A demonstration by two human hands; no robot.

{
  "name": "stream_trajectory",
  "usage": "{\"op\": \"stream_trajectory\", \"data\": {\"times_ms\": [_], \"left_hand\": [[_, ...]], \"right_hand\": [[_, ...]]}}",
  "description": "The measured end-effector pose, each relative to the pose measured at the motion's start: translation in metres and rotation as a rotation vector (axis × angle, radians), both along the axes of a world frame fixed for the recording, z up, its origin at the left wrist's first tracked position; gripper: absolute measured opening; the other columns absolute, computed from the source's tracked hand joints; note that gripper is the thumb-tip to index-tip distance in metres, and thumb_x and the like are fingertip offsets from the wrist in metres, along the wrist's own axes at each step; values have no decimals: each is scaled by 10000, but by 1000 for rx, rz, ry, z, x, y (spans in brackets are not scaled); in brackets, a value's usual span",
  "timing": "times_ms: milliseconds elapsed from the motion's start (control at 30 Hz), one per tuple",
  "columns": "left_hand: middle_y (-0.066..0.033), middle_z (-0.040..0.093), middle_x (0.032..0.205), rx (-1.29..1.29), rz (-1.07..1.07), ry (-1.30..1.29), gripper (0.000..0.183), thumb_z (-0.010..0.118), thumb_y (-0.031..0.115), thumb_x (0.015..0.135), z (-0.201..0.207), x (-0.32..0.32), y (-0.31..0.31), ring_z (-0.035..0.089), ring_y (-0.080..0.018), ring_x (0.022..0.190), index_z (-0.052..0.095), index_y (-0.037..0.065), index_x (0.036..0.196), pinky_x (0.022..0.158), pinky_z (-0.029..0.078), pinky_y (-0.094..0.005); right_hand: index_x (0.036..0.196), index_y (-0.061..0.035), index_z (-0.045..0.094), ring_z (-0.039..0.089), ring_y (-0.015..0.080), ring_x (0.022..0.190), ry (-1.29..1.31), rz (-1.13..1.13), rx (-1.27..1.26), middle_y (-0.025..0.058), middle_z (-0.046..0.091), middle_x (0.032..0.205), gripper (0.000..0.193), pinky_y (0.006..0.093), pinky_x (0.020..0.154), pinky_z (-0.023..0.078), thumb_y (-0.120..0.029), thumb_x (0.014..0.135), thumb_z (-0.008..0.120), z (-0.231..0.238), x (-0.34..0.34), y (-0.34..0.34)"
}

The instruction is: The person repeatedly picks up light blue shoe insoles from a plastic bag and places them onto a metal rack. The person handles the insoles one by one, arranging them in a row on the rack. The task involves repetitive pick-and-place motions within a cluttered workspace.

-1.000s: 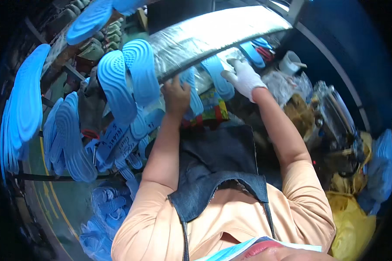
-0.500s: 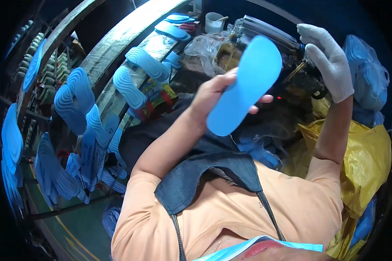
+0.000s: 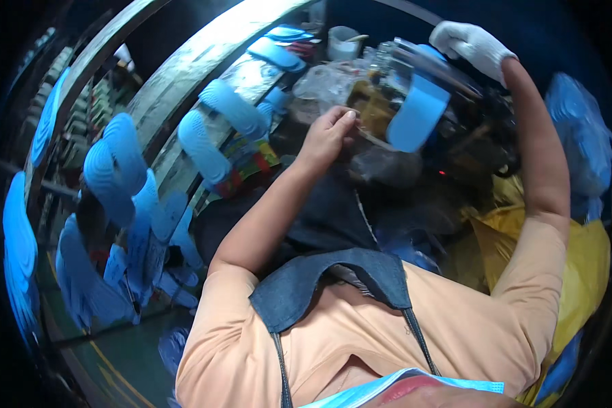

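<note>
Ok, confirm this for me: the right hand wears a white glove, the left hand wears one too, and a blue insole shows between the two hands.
Not quite: the head view shows the left hand bare. The right hand does wear a white glove, and a blue insole shows between the two hands.

A narrow worktop with a shiny silver covering slants from about 12 o'clock down to 10, with a blue insole lying across it near 12, a wavy-ridged one at 11 and another ridged insole at 10. Just past its 12 o'clock end stands a whitish cup, though the surface beneath is hard to make out. Between 7 and 8 o'clock the green floor bears painted yellow lines.
</note>
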State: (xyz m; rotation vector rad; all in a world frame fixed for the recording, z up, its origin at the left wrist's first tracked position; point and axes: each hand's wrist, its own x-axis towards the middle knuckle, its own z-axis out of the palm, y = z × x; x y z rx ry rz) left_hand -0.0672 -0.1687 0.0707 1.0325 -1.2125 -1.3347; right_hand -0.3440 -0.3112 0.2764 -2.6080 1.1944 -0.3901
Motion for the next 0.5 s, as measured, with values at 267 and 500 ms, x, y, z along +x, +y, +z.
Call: {"op": "stream_trajectory", "data": {"times_ms": [267,500], "left_hand": [[-270,502,1268,-158,924,-1214,488,663,341,855,-56,155,-18,444,-445,1198,557,-6,1182,982,374,-564],[-325,354,1430,-14,883,-1176,690,673,453,854,-84,178,-53,300,-455,1356,470,-31,1302,1074,284,-575]], "right_hand": [[1208,-49,650,585,137,941,94,-98,745,23,667,1073,359,287,840,464,-211,890,615,-14,28,-53],[1142,-20,648,645,235,942,398,-258,141,132,696,1004,340,337,876,486,-167,850,553,-5,31,-42]]}}
